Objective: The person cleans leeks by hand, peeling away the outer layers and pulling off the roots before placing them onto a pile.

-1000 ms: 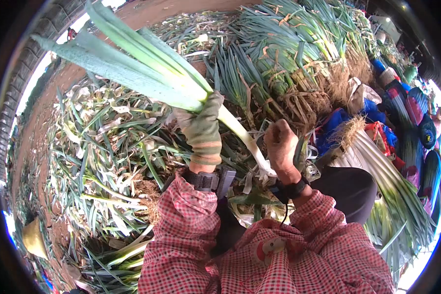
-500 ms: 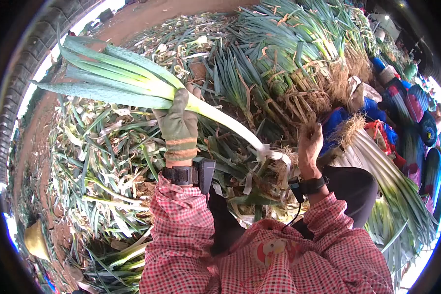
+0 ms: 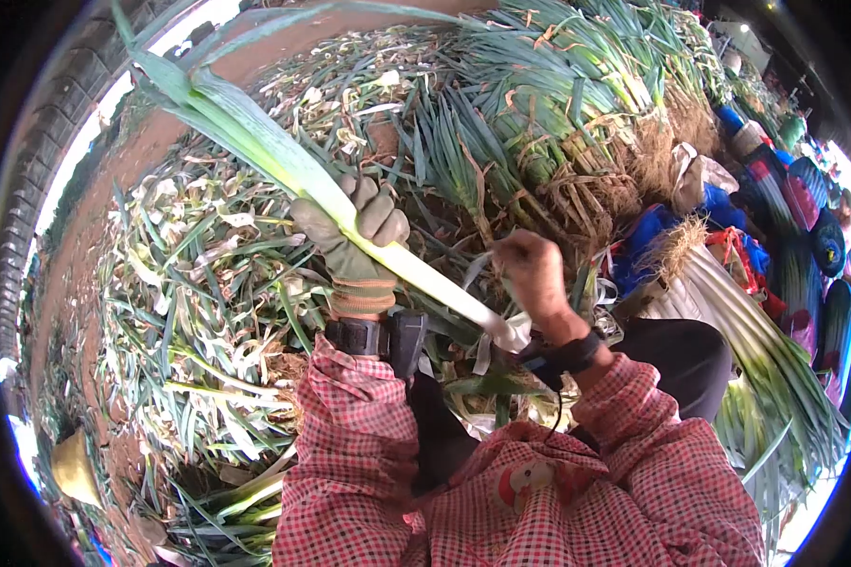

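Red-and-dark checked cloth nearest: a shirt (image 3: 529, 515) with sleeves (image 3: 350, 435) stretched forward, dark trousers (image 3: 676, 364) over a bent knee at right, black bands (image 3: 355, 335) at both wrists. Beyond, left hand (image 3: 350, 260) in an olive glove with striped cuff, curled snugly around the stalk of a leek (image 3: 440, 293); stalk aslant above the litter, green leaves toward the upper left, white end low beside the right wrist. Bare right hand (image 3: 534, 279), slightly blurred, fingers bent inward just above that end; contents, if any, impossible to tell. To the left, tangled leaf scraps (image 3: 199, 312), pale and green, thick over the floor. To the right, near the knee, cleaned leeks (image 3: 756, 350) side by side, roots uppermost, with blue cloth or bags (image 3: 648, 241) behind. Farther out, a big stack of rooted leeks (image 3: 577, 94), then bare brown soil (image 3: 293, 42); grey ribbed band (image 3: 28, 217) curving along the left edge. Compared with half a second ago: leek tipped more steeply, one long leaf now across the top; left hand slightly lower and farther right; right hand shifted left, away from the cleaned leeks; heaps unchanged.
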{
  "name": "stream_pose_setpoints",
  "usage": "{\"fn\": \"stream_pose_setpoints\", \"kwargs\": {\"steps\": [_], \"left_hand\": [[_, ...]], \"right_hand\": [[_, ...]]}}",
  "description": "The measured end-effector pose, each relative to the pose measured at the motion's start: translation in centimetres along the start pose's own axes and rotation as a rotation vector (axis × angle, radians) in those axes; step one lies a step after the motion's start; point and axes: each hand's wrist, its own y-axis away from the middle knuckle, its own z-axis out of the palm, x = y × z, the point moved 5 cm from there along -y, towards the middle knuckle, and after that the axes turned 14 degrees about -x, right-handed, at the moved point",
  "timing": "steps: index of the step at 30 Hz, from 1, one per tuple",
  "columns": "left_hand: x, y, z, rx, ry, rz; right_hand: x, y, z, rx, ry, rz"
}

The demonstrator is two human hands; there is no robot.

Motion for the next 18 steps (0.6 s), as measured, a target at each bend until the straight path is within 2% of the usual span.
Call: {"fn": "stream_pose_setpoints", "kwargs": {"steps": [2,4,6,8,9,10,11,12,14,15,17,18], "left_hand": [[0.4,0.4,0.4,0.041,-0.020,0.028],[1.7,0.9,0.0,0.105,-0.111,0.105],[3.6,1.4,-0.1,0.081,-0.203,0.124],[6.0,3.0,-0.5,0.289,-0.410,0.189],[6.6,3.1,-0.3,0.214,-0.307,0.160],[6.3,2.7,0.9,0.277,-0.308,0.184],[6.7,3.2,1.0,0.318,-0.414,0.182],[7.1,3.6,1.2,0.362,-0.521,0.179],[6.9,3.4,1.5,0.319,-0.464,0.160],[6.9,3.3,1.2,0.297,-0.432,0.145],[7.6,3.6,0.3,0.258,-0.402,0.130],[7.8,3.6,-0.3,0.239,-0.403,0.129]], "right_hand": [[4.8,1.0,-1.9,0.048,-0.199,0.166],[9.2,3.0,-4.0,0.188,-0.345,0.305],[11.5,5.6,-6.4,0.322,-0.426,0.475],[15.2,7.6,-8.7,0.436,-0.304,0.422],[17.0,8.8,-9.8,0.440,-0.216,0.461],[19.7,9.8,-11.2,0.418,-0.006,0.504],[19.7,10.3,-12.1,0.403,0.205,0.551],[20.0,10.4,-12.5,0.402,0.206,0.550],[17.8,9.0,-11.8,0.202,0.497,0.253],[15.3,7.6,-10.6,0.164,0.443,-0.170],[6.9,4.6,-6.3,-0.103,0.134,-0.285],[2.9,3.8,-4.1,-0.257,0.120,-0.371]]}}
